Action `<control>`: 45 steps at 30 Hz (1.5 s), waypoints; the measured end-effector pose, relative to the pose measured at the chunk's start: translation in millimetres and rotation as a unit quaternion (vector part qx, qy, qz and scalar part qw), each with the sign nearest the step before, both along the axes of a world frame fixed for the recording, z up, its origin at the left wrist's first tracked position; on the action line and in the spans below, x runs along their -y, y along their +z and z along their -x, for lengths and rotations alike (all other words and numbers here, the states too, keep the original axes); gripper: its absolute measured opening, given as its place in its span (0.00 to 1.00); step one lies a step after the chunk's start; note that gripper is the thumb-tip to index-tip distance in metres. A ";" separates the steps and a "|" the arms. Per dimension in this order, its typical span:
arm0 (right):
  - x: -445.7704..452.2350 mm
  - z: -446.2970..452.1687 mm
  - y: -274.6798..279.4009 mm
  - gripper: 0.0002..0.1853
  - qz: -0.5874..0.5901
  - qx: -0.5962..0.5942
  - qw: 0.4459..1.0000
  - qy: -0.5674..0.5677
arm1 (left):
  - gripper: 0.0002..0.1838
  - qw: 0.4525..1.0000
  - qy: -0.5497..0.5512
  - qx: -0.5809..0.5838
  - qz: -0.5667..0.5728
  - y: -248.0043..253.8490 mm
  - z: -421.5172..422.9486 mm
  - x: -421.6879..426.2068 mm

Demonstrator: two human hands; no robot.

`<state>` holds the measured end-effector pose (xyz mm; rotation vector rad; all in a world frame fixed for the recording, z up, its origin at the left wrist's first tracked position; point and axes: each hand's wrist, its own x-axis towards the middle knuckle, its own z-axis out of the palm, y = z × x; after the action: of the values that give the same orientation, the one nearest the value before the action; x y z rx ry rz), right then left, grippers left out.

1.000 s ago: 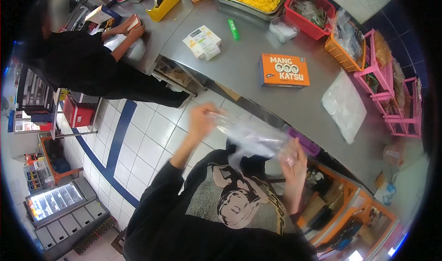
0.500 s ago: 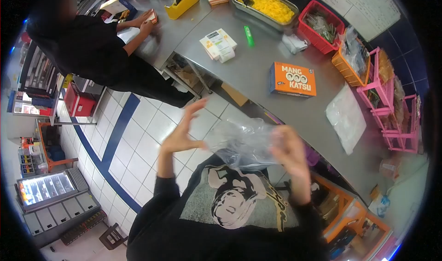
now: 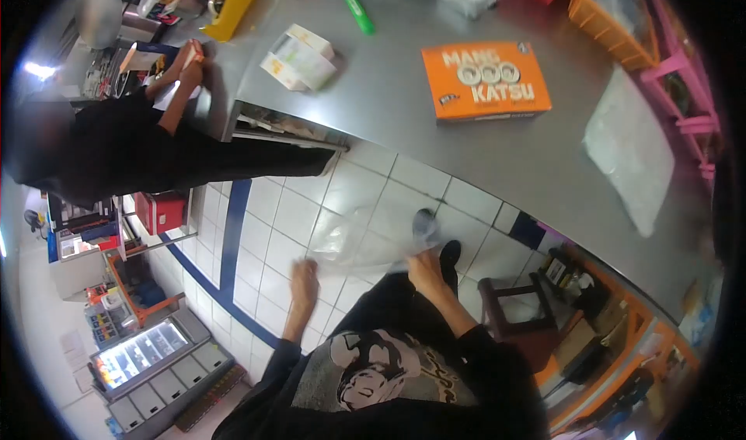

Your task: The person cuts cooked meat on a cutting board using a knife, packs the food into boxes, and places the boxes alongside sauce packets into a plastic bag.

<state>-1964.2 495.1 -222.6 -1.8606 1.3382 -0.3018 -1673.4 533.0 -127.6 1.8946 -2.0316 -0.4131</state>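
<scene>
A clear plastic bag hangs stretched between my two hands, over the tiled floor and in front of the counter. My left hand is closed at the bag's near left corner. My right hand is closed on its right edge. The bag is see-through and blurred, so its outline is hard to follow. Beyond it, an orange box marked "Mang Katsu" rests on the steel counter.
The steel counter runs across in front of me. On it are a white carton with labels, a green marker-like item and a pack of white bags. A co-worker stands at left holding a small box. A brown stool is at right.
The bag has gone from bunched in my right hand to spread between both hands. My left hand, spread before, has closed on it. Both hands are lower, and the view has tilted down.
</scene>
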 end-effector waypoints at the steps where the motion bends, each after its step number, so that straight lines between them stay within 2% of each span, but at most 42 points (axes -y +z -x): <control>1: -55.0 -9.9 -50.2 0.12 -0.059 0.186 0.969 -0.151 | 0.07 0.994 0.035 0.055 -0.090 -22.7 3.9 -31.3; 2: -75.7 -8.1 -65.5 0.12 -0.156 0.218 0.948 -0.170 | 0.08 0.976 0.073 0.109 -0.175 -49.0 5.2 -59.6; 3: -69.0 1.9 -36.8 0.09 -0.291 0.218 0.905 -0.222 | 0.08 0.973 0.074 0.119 -0.186 -57.9 17.6 -64.6; 4: -86.6 6.5 -44.7 0.09 -0.312 0.223 0.897 -0.220 | 0.09 0.967 0.102 0.102 -0.212 -50.7 33.0 -73.7; 5: -99.2 12.5 -61.0 0.08 -0.471 0.444 0.692 -0.321 | 0.09 0.962 0.128 0.085 -0.227 -49.5 41.5 -73.9; 6: -108.6 19.2 -78.9 0.08 -0.568 0.608 0.401 -0.383 | 0.09 0.960 0.128 0.096 -0.231 -55.2 43.9 -67.1; 7: -122.2 26.4 -92.6 0.08 -0.575 0.610 0.392 -0.379 | 0.10 0.919 0.087 -0.006 -0.384 -58.8 45.4 -61.7; 8: -135.4 36.3 -106.6 0.09 -0.548 0.657 0.325 -0.402 | 0.11 0.845 0.047 -0.111 -0.521 -63.8 47.1 -61.3; 9: -147.8 46.3 -119.2 0.10 -0.516 0.700 0.256 -0.422 | 0.15 0.689 0.183 -0.407 -0.571 -67.6 45.9 -65.3; 10: -163.9 59.5 -127.0 0.10 -0.521 0.701 0.249 -0.418 | 0.15 0.692 0.189 -0.400 -0.570 -65.4 45.2 -65.2; 11: -177.1 76.3 -130.0 0.13 -0.499 0.659 0.418 -0.377 | 0.19 0.602 0.283 -0.519 -0.537 -62.5 47.1 -60.7; 12: -186.4 85.1 -131.7 0.15 -0.483 0.632 0.496 -0.348 | 0.23 0.492 0.367 -0.623 -0.484 -57.6 50.0 -56.4; 13: -192.5 93.8 -130.4 0.17 -0.462 0.600 0.570 -0.319 | 0.28 0.462 0.364 -0.669 -0.454 -53.8 54.8 -54.2; 14: -194.5 102.7 -124.5 0.14 -0.561 0.617 0.453 -0.314 | 0.28 0.466 0.367 -0.666 -0.452 -61.0 52.7 -63.2; 15: -196.8 109.5 -118.8 0.11 -0.648 0.619 0.325 -0.302 | 0.29 0.357 0.362 -0.760 -0.404 -67.6 49.5 -74.3; 16: -198.4 111.1 -115.8 0.11 -0.649 0.621 0.322 -0.300 | 0.31 0.240 0.348 -0.837 -0.347 -72.7 46.0 -82.5; 17: -198.0 109.2 -111.3 0.18 -0.565 0.729 0.230 -0.310 | 0.27 0.216 0.422 -0.831 -0.291 -65.9 63.5 -79.4; 18: -193.6 107.3 -96.8 0.25 -0.466 0.817 0.131 -0.313 | 0.27 0.218 0.423 -0.831 -0.288 -61.6 73.1 -76.0; 19: -183.7 103.9 -82.5 0.22 -0.466 0.720 0.188 -0.478 | 0.23 0.091 0.425 -0.882 -0.182 -58.7 81.5 -72.1; 20: -171.2 100.2 -66.3 0.19 -0.474 0.577 0.258 -0.613 | 0.21 0.115 0.406 -0.892 -0.162 -57.6 75.6 -70.8; 21: -179.0 93.8 -84.6 0.22 -0.474 0.762 -0.058 -0.437 | 0.19 0.139 0.388 -0.900 -0.140 -56.5 69.8 -69.3; 22: -182.0 92.0 -91.9 0.25 -0.396 0.822 -0.364 -0.188 | 0.18 0.161 0.370 -0.908 -0.117 -55.5 63.8 -68.0; 23: -171.6 98.4 -80.1 0.25 -0.399 0.823 -0.360 -0.186 | 0.14 0.222 0.387 -0.883 -0.144 -30.7 77.7 -42.3; 24: -152.3 108.1 -60.6 0.24 -0.426 0.841 -0.249 -0.219 | 0.13 0.282 0.399 -0.856 -0.169 -13.4 84.8 -25.8; 25: -138.2 115.9 -41.0 0.24 -0.446 0.849 -0.135 -0.249 | 0.17 0.380 0.279 -0.858 -0.204 -3.3 82.4 -28.9; 26: -130.8 124.0 -25.9 0.24 -0.446 0.851 -0.129 -0.244 | 0.19 0.518 0.226 -0.776 -0.281 10.8 72.0 -30.4; 27: -122.2 135.8 -11.9 0.22 -0.474 0.846 -0.066 -0.236 | 0.18 0.767 0.045 -0.529 -0.361 22.8 60.9 -24.3; 28: -111.7 147.4 0.1 0.21 -0.498 0.837 0.003 -0.226 | 0.18 0.897 -0.138 -0.195 -0.373 41.3 69.4 -4.6; 29: -109.1 156.7 7.4 0.19 -0.519 0.794 0.169 -0.268 | 0.17 0.939 -0.080 -0.064 -0.328 58.2 96.3 -1.9; 30: -88.6 162.7 38.4 0.19 -0.514 0.795 0.187 -0.261 | 0.18 0.942 0.010 -0.039 -0.333 70.7 103.6 -2.9; 32: -36.7 170.8 118.0 0.18 -0.546 0.621 0.537 -0.169 | 0.17 0.969 0.052 -0.012 -0.241 90.5 100.2 7.1; 33: -16.7 173.2 133.8 0.20 -0.476 0.605 0.634 -0.073 | 0.17 0.965 0.101 -0.105 -0.219 99.0 97.8 15.8; 34: 10.2 174.2 151.2 0.23 -0.340 0.511 0.788 -0.057 | 0.18 0.951 0.144 -0.197 -0.189 107.5 95.3 24.3; 35: 42.9 173.2 169.2 0.27 -0.186 0.392 0.900 -0.036 | 0.19 0.968 0.107 -0.164 -0.160 119.2 93.2 38.4; 36: 82.5 173.2 185.0 0.31 -0.059 0.298 0.953 -0.018 | 0.19 0.974 0.092 -0.152 -0.140 130.9 91.8 51.8; 38: 162.7 162.7 221.7 0.41 0.158 0.066 0.985 0.013 | 0.21 0.991 0.024 -0.109 -0.071 154.1 95.7 81.2; 39: 200.2 153.0 242.0 0.45 0.250 -0.066 0.966 0.024 | 0.22 0.997 -0.031 -0.075 -0.017 163.4 100.0 98.2; 40: 240.0 146.8 240.7 0.50 0.286 -0.144 0.945 0.066 | 0.22 0.996 -0.024 -0.081 -0.003 170.1 102.9 113.7; 41: 272.1 145.3 228.8 0.55 0.317 -0.221 0.916 0.107 | 0.24 0.981 -0.022 -0.187 -0.055 176.8 106.2 127.3; 42: 293.7 144.2 223.5 0.55 0.326 -0.224 0.911 0.116 | 0.25 0.951 -0.021 -0.292 -0.104 182.3 108.6 140.7; 44: 339.8 135.0 226.4 0.62 0.190 -0.276 0.921 0.197 | 0.26 0.916 -0.055 -0.356 -0.178 188.4 104.0 171.8; 45: 353.4 128.8 242.3 0.62 0.200 -0.278 0.917 0.205 | 0.25 0.920 -0.086 -0.345 -0.164 192.2 102.7 189.3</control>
<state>-2093.0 141.7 19.7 -2.6542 1.2499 0.2127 -1776.1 343.7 64.6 1.4172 -1.6982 -1.3268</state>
